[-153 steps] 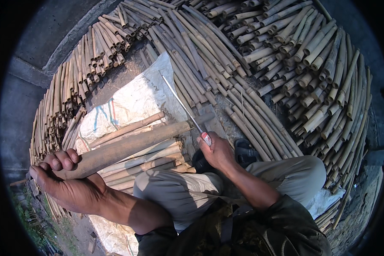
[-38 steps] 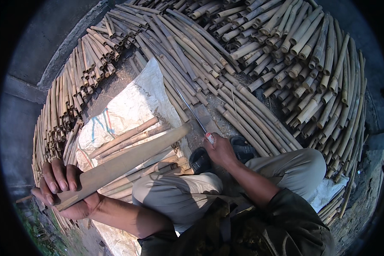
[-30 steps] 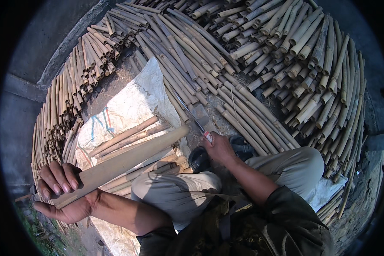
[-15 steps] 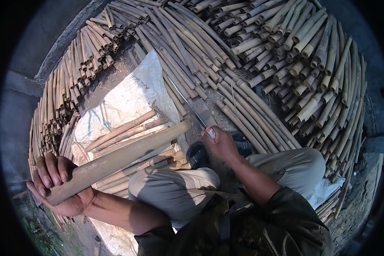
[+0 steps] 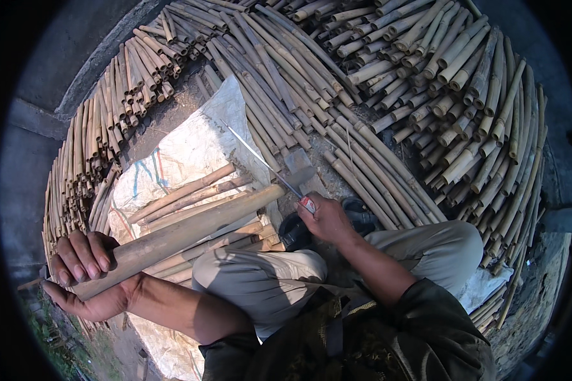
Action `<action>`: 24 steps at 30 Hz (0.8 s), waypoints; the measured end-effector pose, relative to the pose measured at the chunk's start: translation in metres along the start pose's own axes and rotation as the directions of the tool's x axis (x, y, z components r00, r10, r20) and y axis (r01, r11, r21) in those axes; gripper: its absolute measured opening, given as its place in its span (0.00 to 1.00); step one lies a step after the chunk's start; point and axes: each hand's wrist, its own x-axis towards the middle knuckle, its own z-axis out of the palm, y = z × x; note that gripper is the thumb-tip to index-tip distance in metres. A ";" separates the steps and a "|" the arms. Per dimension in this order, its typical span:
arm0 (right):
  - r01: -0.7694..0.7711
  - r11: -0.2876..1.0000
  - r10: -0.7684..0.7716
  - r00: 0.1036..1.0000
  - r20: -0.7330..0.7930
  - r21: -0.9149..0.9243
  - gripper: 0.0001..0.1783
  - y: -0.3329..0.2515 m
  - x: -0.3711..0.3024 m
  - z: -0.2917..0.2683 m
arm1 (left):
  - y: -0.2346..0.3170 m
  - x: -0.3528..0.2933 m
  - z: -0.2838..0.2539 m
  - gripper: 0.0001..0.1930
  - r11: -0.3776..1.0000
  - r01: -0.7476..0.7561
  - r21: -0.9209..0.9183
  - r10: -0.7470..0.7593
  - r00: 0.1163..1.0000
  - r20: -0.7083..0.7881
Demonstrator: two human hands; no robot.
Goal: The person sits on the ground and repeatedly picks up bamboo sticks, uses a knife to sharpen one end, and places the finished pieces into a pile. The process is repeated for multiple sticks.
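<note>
The thick bamboo pole (image 5: 190,232) lies diagonally across the centre-left of the frame, its near end at lower left and its far end close to the centre. The saw-like blade (image 5: 251,147) crosses the pole near that far end, pointing toward the upper left; whether its edge has entered the surface, I cannot tell from here.

Left hand (image 5: 90,270): at the left of the frame, partly closed around the near end of the pole. Four fingers curl over the upper side; the thumb extends below, toward the left. The wrist is bent, and the forearm runs leftward from bottom centre.

Right hand (image 5: 326,219): just right of centre, closed in a fist on the red-and-white handle (image 5: 307,204). The forearm slopes up and leftward from the dark sleeve (image 5: 435,311) at lower right.

Below the pole, shorter bamboo pieces (image 5: 190,190) rest on a white sheet (image 5: 194,136), beside the person's bent knee (image 5: 254,273). Stacked bamboo fills the upper left (image 5: 95,140) and upper right (image 5: 451,101) of the frame.
</note>
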 end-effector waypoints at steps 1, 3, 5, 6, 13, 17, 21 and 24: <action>-0.027 0.999 0.027 1.000 -0.009 -0.045 0.16 -0.001 0.000 0.000 | 0.000 0.001 -0.001 0.21 1.000 -0.007 0.024 0.007 0.999 0.032; -0.081 0.994 0.081 0.997 -0.004 -0.069 0.16 -0.002 0.001 -0.002 | 0.001 0.002 -0.002 0.21 1.000 -0.023 0.020 0.022 0.999 0.033; -0.192 0.979 0.194 0.981 0.019 -0.063 0.16 -0.002 -0.001 -0.002 | 0.001 0.001 -0.002 0.21 1.000 -0.014 0.000 0.014 0.998 0.066; -0.125 0.992 0.126 0.991 0.050 -0.016 0.16 -0.002 -0.003 -0.002 | 0.002 0.000 -0.003 0.22 0.999 -0.001 -0.036 0.005 0.994 0.112; -0.102 0.991 0.106 0.993 0.043 -0.081 0.18 0.010 -0.001 0.000 | 0.004 0.003 -0.002 0.24 0.999 0.023 -0.035 -0.016 0.985 0.171; -0.164 0.986 0.166 0.985 0.043 -0.041 0.17 0.012 -0.005 0.000 | 0.003 0.006 -0.004 0.28 0.994 0.056 -0.094 -0.035 0.977 0.210; 0.116 0.988 -0.107 0.990 0.088 -0.102 0.16 0.001 -0.006 -0.003 | 0.000 0.005 -0.003 0.29 0.994 0.035 -0.108 -0.020 0.990 0.137; -0.102 0.967 0.126 0.988 0.089 -0.234 0.16 -0.010 -0.001 -0.007 | -0.001 0.004 -0.001 0.29 0.997 -0.007 -0.074 0.015 0.994 0.108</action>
